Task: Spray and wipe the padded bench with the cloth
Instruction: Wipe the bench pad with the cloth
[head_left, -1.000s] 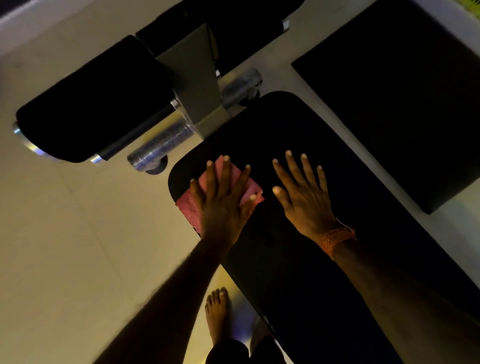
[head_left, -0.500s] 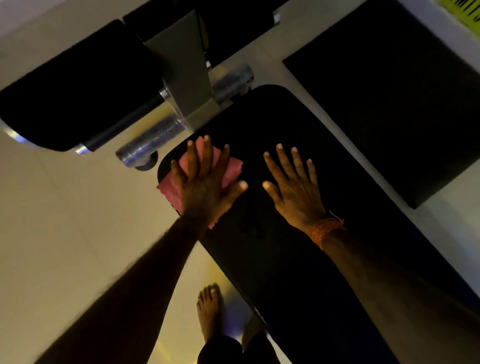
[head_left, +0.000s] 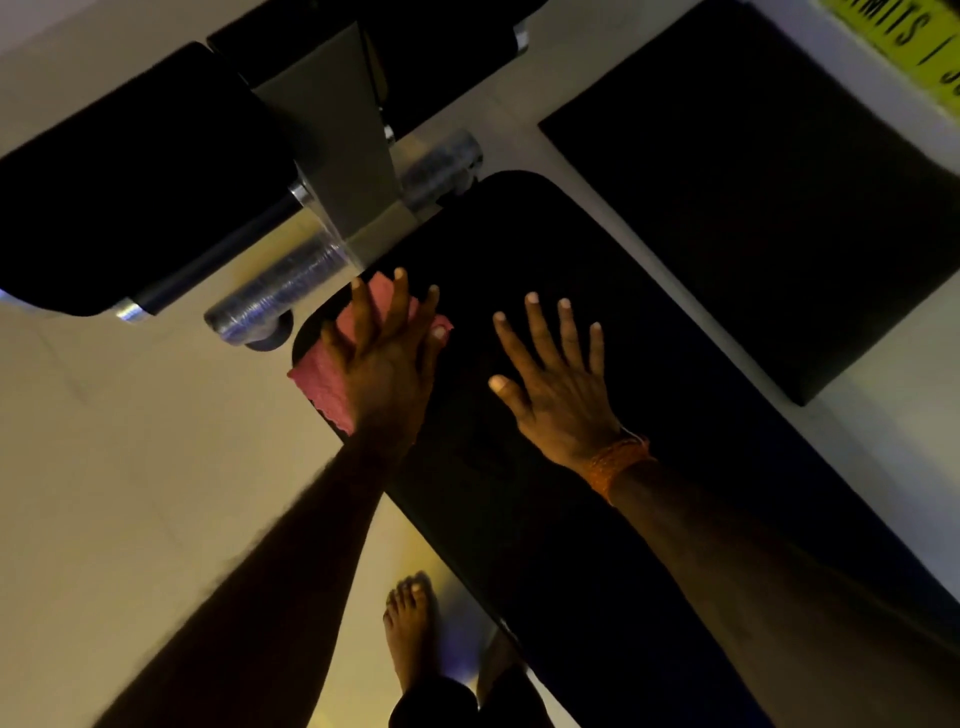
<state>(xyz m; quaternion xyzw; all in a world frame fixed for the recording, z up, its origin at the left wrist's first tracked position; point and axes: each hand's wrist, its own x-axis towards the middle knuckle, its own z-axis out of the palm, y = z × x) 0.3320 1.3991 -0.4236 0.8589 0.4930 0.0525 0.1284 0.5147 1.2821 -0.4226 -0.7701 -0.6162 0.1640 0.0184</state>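
Note:
The black padded bench (head_left: 561, 249) runs from the upper middle down to the lower right. A pink cloth (head_left: 322, 382) lies on its near left corner, partly hanging past the edge. My left hand (head_left: 387, 358) presses flat on the cloth, fingers spread and pointing up. My right hand (head_left: 558, 392) rests flat on the bare pad to the right of it, fingers apart, holding nothing. An orange thread band circles the right wrist. No spray bottle is in view.
A grey metal post (head_left: 337, 156) and shiny roller bars (head_left: 280, 296) stand at the bench's head. A black roller pad (head_left: 135, 182) sits at upper left, a black floor mat (head_left: 769, 197) at upper right. My bare foot (head_left: 410, 629) stands on the pale floor beside the bench.
My left hand has slid the pink cloth up and to the left toward the bench's corner near the roller bars. The right hand has stayed flat on the pad.

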